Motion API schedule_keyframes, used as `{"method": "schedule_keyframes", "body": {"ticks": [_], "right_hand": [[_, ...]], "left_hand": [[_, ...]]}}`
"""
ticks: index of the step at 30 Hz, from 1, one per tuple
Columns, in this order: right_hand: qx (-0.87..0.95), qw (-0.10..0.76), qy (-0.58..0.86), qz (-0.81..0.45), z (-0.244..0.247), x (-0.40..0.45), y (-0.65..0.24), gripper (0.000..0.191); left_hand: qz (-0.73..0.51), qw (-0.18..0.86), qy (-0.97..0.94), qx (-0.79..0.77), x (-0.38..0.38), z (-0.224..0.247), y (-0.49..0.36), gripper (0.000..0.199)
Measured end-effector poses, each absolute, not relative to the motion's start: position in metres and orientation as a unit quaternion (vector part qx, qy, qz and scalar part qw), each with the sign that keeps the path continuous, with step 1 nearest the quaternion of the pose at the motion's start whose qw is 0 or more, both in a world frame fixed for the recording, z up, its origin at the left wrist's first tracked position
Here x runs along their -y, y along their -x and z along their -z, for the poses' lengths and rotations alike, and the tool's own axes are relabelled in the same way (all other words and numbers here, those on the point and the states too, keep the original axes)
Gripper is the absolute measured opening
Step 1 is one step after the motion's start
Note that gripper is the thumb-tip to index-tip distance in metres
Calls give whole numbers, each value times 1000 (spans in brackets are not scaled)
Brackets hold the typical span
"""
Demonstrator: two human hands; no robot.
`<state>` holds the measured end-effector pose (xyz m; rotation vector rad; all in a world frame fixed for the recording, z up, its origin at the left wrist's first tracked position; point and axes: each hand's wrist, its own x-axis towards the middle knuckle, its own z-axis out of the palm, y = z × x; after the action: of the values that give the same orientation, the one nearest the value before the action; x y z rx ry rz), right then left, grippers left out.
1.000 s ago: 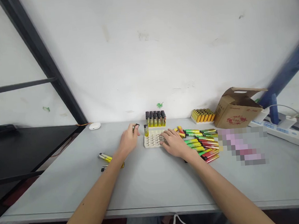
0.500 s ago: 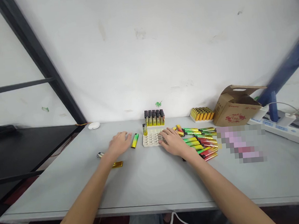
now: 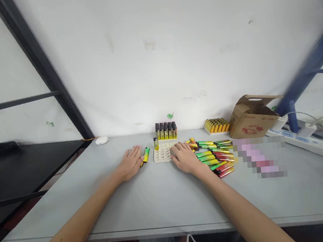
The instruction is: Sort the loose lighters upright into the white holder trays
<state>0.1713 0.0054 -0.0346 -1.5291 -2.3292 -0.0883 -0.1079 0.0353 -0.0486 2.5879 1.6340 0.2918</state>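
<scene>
The right hand (image 3: 185,157) hides the right end of the white tray (image 3: 161,159); the left hand (image 3: 130,163) partly covers a lighter (image 3: 142,164). Square blocks (image 3: 261,158) blur something at right on the desk (image 3: 156,199). Small print on the box (image 3: 245,122) is unreadable. The view's near edge cuts both forearms (image 3: 79,218).

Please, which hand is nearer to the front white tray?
Right. The right hand is at the right end of the front white tray, hiding part of it. The left hand is apart, to the tray's left, with a green-and-yellow lighter lying between.
</scene>
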Motion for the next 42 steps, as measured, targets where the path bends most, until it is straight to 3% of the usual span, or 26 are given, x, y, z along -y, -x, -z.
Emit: {"method": "schedule_keyframes", "body": {"ticks": [7,10,12,14,16,19,22,31,34,42], "right_hand": [[826,175,535,35,34,-6,-172,32],[825,173,537,30,33,-6,-172,32],[824,171,539,30,33,-5,-171,33],[822,170,542,30,33,-5,-171,34],[821,169,544,27,32,-4,-170,34],[820,167,547,23,32,-4,-170,35],[820,167,547,25,32,-4,-170,36],[822,166,544,38,35,-4,-170,34],[823,166,542,38,35,-4,-170,34],[823,161,544,37,33,-4,-171,33]], "left_hand": [[-298,215,-817,-445,-77,43,84,58],[-471,202,-715,-475,-83,39,87,57],[-522,176,-651,-522,-85,34,97,55],[-493,145,-615,-598,-84,28,109,47],[-379,135,-635,-660,-79,23,118,43],[-206,158,-684,-682,-71,20,121,47],[-148,178,-720,-654,-67,21,119,58],[-266,315,-706,-576,-65,20,115,69],[-329,312,-673,-585,-66,19,108,72],[-453,342,-657,-497,-54,16,67,24]]}}
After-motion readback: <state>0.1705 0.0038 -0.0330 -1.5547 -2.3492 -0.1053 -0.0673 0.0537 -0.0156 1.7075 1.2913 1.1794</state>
